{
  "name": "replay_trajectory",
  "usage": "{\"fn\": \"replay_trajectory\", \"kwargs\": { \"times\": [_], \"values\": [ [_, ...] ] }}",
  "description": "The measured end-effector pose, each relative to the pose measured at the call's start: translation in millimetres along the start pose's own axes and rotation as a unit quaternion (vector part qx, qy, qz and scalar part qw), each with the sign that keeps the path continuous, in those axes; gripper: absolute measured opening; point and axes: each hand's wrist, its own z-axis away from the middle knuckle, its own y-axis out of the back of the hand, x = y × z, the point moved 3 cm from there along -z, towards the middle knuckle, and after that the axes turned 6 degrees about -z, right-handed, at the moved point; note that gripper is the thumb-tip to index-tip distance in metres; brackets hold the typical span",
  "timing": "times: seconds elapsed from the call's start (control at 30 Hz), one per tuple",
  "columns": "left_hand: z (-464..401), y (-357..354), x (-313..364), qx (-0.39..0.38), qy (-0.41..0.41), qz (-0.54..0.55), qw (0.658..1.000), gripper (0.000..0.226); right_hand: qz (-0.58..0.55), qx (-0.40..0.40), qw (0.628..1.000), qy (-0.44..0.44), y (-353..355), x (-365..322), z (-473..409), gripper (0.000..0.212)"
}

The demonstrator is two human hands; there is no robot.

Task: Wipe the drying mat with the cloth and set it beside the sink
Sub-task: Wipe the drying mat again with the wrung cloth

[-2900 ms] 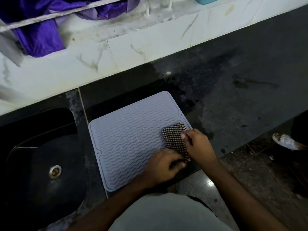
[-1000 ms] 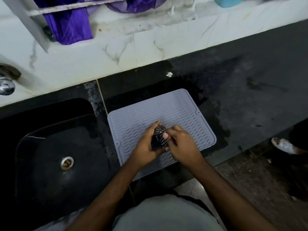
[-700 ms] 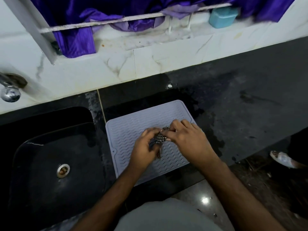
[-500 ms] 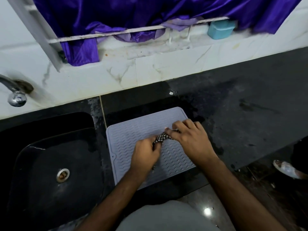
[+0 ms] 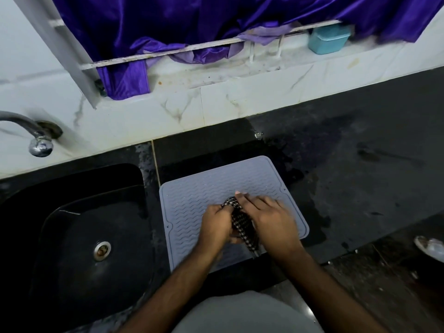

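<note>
A light grey ribbed drying mat lies flat on the black counter, just right of the black sink. Over the mat's middle both hands hold a black-and-white checked cloth, bunched into a strip between them. My left hand grips the cloth's left side with curled fingers. My right hand covers its right side, fingers pointing left over the bunched top. The cloth's lower end hangs toward the mat's near edge.
The dark counter right of the mat shows wet patches. A tap juts out above the sink. A purple curtain and a teal box sit on the window ledge behind. A foot in a sandal is at the right edge.
The cloth was spread flat on the mat's right edge; both hands have since gathered it into a bunch over the mat's middle. The head view has tilted upward.
</note>
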Motion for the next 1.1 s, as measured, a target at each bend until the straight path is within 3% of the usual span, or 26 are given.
{"fn": "replay_trajectory", "kwargs": {
  "times": [0.07,0.13,0.2,0.27,0.33,0.4,0.5,0.57,0.63,0.7,0.77,0.8,0.83,0.93,1.0,1.1],
  "values": [
    [1,-1,2,0.005,-0.02,-0.03,0.999,0.033,0.045,0.029,0.998,0.04,6,4,-2,0.047],
    [-1,-2,4,0.007,-0.02,-0.023,1.0,0.031,0.02,0.012,0.999,0.029,4,2,-3,0.049],
    [-3,-4,6,-0.017,-0.004,0.029,0.999,0.028,-0.092,-0.047,0.994,-0.031,-8,-3,2,0.051],
    [-3,-7,7,-0.042,0.01,0.074,0.996,0.024,-0.221,-0.108,0.964,-0.102,-23,-7,14,0.062],
    [-8,-9,5,-0.06,0.028,0.102,0.993,0.018,-0.292,-0.13,0.938,-0.136,-33,-7,22,0.075],
    [-11,-16,3,-0.13,0.04,0.095,0.986,0.022,-0.33,-0.128,0.922,-0.157,-34,2,23,0.079],
    [-16,-21,-3,-0.2,0.028,0.013,0.979,0.037,-0.336,-0.077,0.916,-0.204,-29,28,23,0.05],
    [-22,-19,-8,-0.186,-0.012,-0.055,0.981,0.039,-0.277,-0.037,0.927,-0.251,-24,50,23,0.031],
    [-29,-9,-12,-0.143,-0.061,-0.119,0.981,0.027,-0.234,0.004,0.92,-0.314,-20,75,25,0.026],
    [-41,7,-23,-0.099,-0.132,-0.288,0.943,0.023,-0.211,0.06,0.907,-0.36,-16,100,26,0.025],
    [-51,25,-38,-0.061,-0.181,-0.517,0.835,0.062,-0.162,0.083,0.909,-0.375,-14,120,25,0.027],
    [-55,32,-44,-0.037,-0.196,-0.588,0.784,0.081,-0.128,0.083,0.919,-0.363,-15,128,22,0.029],
    [-60,39,-51,-0.025,-0.202,-0.622,0.756,0.095,-0.095,0.071,0.932,-0.342,-18,132,19,0.033],
    [-71,49,-71,-0.039,-0.183,-0.643,0.742,0.116,-0.034,-0.024,0.96,-0.278,-45,128,9,0.044],
    [-74,52,-84,-0.032,-0.189,-0.658,0.728,0.119,0.007,-0.118,0.958,-0.262,-69,115,3,0.047],
    [-78,55,-91,-0.015,-0.21,-0.637,0.741,0.119,0.042,-0.161,0.946,-0.279,-90,92,-8,0.045]
  ]
}}
